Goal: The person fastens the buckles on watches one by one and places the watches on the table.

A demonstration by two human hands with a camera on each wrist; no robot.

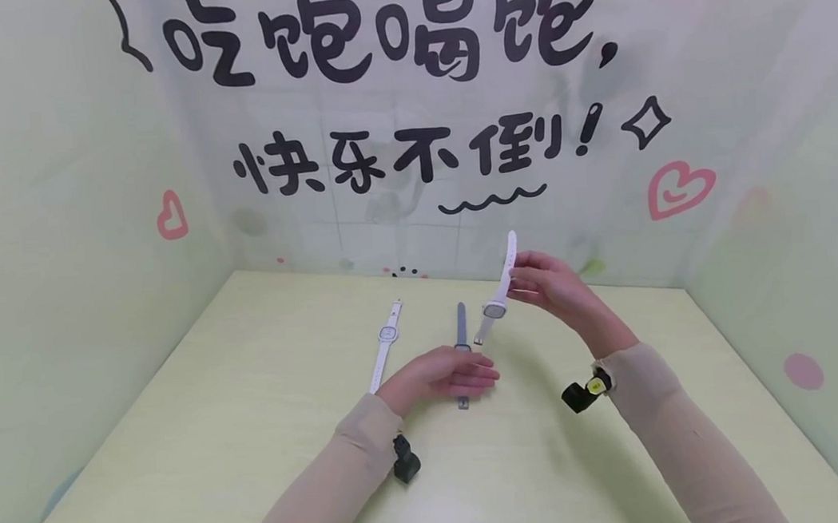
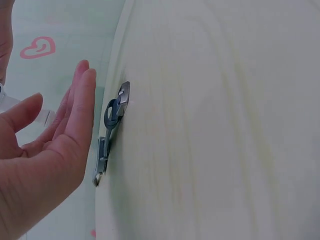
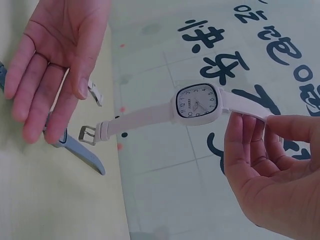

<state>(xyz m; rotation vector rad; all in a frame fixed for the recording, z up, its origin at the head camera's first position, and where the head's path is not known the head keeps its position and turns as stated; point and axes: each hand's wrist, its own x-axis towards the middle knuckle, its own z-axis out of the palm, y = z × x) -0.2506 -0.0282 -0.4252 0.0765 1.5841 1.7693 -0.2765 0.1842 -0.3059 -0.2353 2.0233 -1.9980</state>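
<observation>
My right hand (image 1: 553, 284) pinches the strap of a white wristwatch (image 1: 494, 311) between thumb and fingers, holding it up above the table. Its squarish dial faces the right wrist camera, and the buckle (image 3: 88, 134) end points toward my left hand. Palm up in the right wrist view, my left hand (image 3: 55, 65) has its fingers extended and holds nothing. Beneath that hand lies a blue-grey wristwatch (image 1: 462, 321), its middle partly hidden in the head view. To the left, another white wristwatch (image 1: 388, 334) lies stretched out, one strap end behind my left wrist.
The pale yellow table (image 1: 206, 434) is enclosed by light green printed walls. Black lettering (image 1: 427, 157) and a pink heart (image 1: 681, 189) decorate the back wall. Black camera mounts (image 1: 405, 459) sit on both sleeved wrists.
</observation>
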